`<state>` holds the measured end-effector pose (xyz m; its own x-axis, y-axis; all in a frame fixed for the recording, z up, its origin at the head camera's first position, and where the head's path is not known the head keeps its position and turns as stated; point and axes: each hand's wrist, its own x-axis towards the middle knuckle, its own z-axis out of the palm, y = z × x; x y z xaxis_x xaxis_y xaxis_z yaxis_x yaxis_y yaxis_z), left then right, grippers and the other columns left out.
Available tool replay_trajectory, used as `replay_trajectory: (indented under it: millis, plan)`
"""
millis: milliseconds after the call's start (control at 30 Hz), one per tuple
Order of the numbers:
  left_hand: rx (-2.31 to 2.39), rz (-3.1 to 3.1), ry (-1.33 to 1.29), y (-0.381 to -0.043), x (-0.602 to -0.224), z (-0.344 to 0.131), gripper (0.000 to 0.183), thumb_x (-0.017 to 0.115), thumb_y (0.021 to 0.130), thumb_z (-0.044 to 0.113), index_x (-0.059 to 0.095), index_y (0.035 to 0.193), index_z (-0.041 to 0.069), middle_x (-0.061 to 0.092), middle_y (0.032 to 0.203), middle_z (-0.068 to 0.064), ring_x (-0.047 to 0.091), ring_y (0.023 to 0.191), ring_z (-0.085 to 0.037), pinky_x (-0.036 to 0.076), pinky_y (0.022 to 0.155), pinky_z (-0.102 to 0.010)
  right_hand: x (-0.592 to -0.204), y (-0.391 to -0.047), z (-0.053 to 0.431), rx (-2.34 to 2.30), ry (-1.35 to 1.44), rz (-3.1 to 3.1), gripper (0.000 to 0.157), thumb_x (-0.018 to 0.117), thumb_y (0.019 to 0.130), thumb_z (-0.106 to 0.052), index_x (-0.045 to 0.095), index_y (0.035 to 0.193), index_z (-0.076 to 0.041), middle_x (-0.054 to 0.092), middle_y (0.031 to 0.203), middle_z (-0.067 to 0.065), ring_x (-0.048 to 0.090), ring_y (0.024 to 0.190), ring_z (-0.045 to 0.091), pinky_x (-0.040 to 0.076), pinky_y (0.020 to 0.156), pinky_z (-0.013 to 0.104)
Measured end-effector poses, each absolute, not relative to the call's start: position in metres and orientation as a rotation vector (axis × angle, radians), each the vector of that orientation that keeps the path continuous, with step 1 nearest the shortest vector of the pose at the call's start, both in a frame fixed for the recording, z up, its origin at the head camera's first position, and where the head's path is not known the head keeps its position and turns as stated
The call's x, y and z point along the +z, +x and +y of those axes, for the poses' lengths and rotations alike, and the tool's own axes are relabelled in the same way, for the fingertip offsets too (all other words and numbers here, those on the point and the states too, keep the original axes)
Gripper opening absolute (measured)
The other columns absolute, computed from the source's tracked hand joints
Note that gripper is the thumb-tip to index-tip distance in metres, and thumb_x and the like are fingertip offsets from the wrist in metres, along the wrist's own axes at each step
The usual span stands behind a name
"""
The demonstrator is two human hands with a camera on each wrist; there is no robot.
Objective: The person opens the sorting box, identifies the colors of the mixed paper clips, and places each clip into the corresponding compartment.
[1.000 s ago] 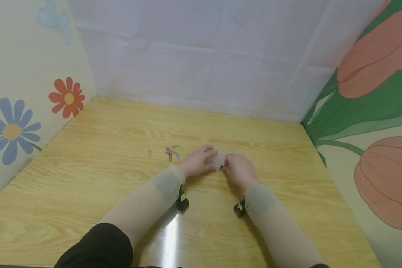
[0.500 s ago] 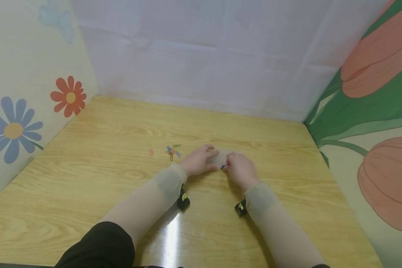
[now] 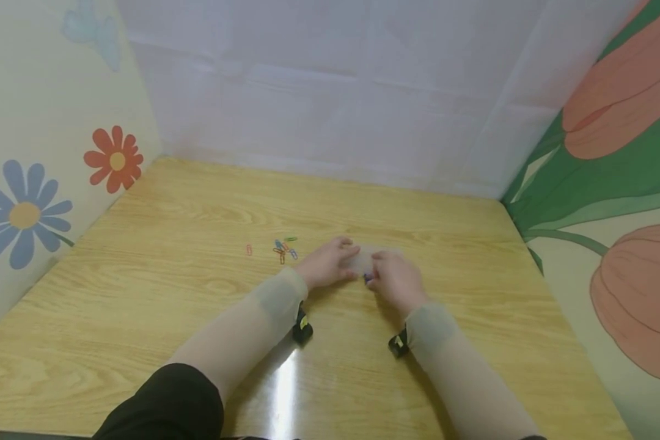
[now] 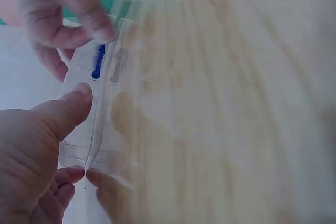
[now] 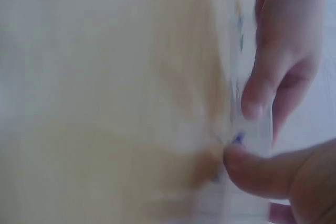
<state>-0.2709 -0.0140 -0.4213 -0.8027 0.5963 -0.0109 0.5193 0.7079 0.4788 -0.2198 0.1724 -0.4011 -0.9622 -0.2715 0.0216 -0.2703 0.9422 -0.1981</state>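
A clear, flat plastic box [image 3: 361,261] lies on the table between both hands, with a blue latch [image 4: 98,61] on its near side. My left hand [image 3: 326,264] holds the box's left part, its thumb on the near side [image 4: 79,100] and its fingers lower at the edge. At the right part, my right hand [image 3: 397,278] has its thumb [image 5: 241,163] on the latch, partly covering it, while its other fingers curl over the box. In the right wrist view the left hand [image 5: 289,45] also shows on the box.
Several coloured paper clips [image 3: 282,249] lie in a loose group left of the box, and a single pink clip [image 3: 249,250] lies farther left. Flower-painted panels stand at both sides, and a white sheet [image 3: 330,91] rises behind the wooden table [image 3: 209,201].
The right fingers have shifted slightly toward the body at the blue latch, which shows at a changed angle. The left hand keeps its hold on the box. The head view has turned a little.
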Motion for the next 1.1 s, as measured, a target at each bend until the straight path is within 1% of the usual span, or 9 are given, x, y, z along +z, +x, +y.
replay_trajectory:
  millis: [100,300,400,533,600,667,800,967,1100]
  plan:
    - [0.686,2.753,0.887,-0.272,-0.421,-0.014,0.071,0.068,0.088,0.041,0.038,0.147,0.016,0.03,0.153,-0.01,0.038,0.134,-0.03,0.029,0.11,-0.042,-0.403,-0.218,0.173,-0.312,-0.454,3.059,0.024,0.078,0.08,-0.025,0.058,0.07,-0.019,0.054,0.137,0.006,0.051,0.123,0.03,0.045,0.096,0.049]
    - [0.681,2.762,0.906,-0.273,-0.42,-0.014,0.072,0.068,0.088,0.041,0.038,0.147,0.015,0.031,0.153,-0.012,0.038,0.134,-0.031,0.029,0.11,-0.042,-0.4,-0.22,0.175,-0.397,-0.417,3.042,0.021,0.079,0.077,-0.023,0.06,0.069,-0.021,0.055,0.137,0.003,0.053,0.122,0.029,0.045,0.095,0.047]
    - [0.672,2.761,0.907,-0.272,-0.42,-0.014,0.072,0.068,0.088,0.041,0.038,0.147,0.016,0.031,0.153,-0.012,0.037,0.135,-0.031,0.029,0.11,-0.042,-0.398,-0.221,0.177,-0.433,-0.41,3.009,0.016,0.077,0.08,-0.024,0.063,0.074,-0.021,0.055,0.137,0.004,0.054,0.121,0.029,0.044,0.097,0.047]
    - [0.67,2.755,0.908,-0.271,-0.421,-0.014,0.072,0.068,0.088,0.042,0.037,0.147,0.016,0.03,0.153,-0.012,0.037,0.135,-0.032,0.029,0.11,-0.043,-0.396,-0.223,0.179,-0.457,-0.421,2.993,0.01,0.072,0.086,-0.023,0.063,0.081,-0.021,0.068,0.112,0.003,0.062,0.102,0.025,0.048,0.088,0.044]
    - [0.678,2.755,0.909,-0.271,-0.421,-0.014,0.072,0.068,0.088,0.041,0.038,0.147,0.016,0.031,0.153,-0.012,0.038,0.134,-0.032,0.029,0.11,-0.043,-0.395,-0.223,0.18,-0.469,-0.429,3.001,0.008,0.07,0.088,-0.022,0.063,0.084,-0.02,0.068,0.098,0.001,0.062,0.091,0.022,0.049,0.082,0.043]
    - [0.683,2.752,0.907,-0.271,-0.421,-0.014,0.072,0.068,0.088,0.041,0.037,0.148,0.016,0.03,0.153,-0.012,0.038,0.134,-0.032,0.029,0.11,-0.042,-0.394,-0.224,0.182,-0.462,-0.442,3.015,0.005,0.069,0.089,-0.022,0.065,0.09,-0.018,0.068,0.094,0.001,0.062,0.087,0.021,0.049,0.079,0.043]
    - [0.678,2.75,0.909,-0.271,-0.422,-0.014,0.072,0.068,0.088,0.041,0.036,0.148,0.016,0.03,0.153,-0.012,0.037,0.135,-0.032,0.029,0.11,-0.042,-0.393,-0.223,0.186,-0.447,-0.475,3.017,0.024,0.07,0.089,-0.021,0.066,0.111,-0.013,0.066,0.116,0.007,0.06,0.107,0.026,0.045,0.094,0.046]
    - [0.673,2.745,0.904,-0.271,-0.421,-0.014,0.072,0.067,0.088,0.042,0.036,0.148,0.017,0.029,0.154,-0.011,0.037,0.135,-0.031,0.029,0.11,-0.043,-0.391,-0.222,0.193,-0.4,-0.586,2.981,0.05,0.071,0.087,-0.018,0.054,0.134,-0.011,0.049,0.141,0.011,0.046,0.129,0.032,0.033,0.106,0.051]
    - [0.685,2.742,0.905,-0.271,-0.42,-0.014,0.072,0.067,0.088,0.041,0.036,0.148,0.017,0.028,0.154,-0.011,0.037,0.135,-0.032,0.029,0.11,-0.044,-0.391,-0.223,0.2,-0.317,-0.663,2.957,0.063,0.07,0.088,-0.024,0.044,0.143,-0.012,0.035,0.151,0.013,0.032,0.138,0.036,0.025,0.11,0.053]
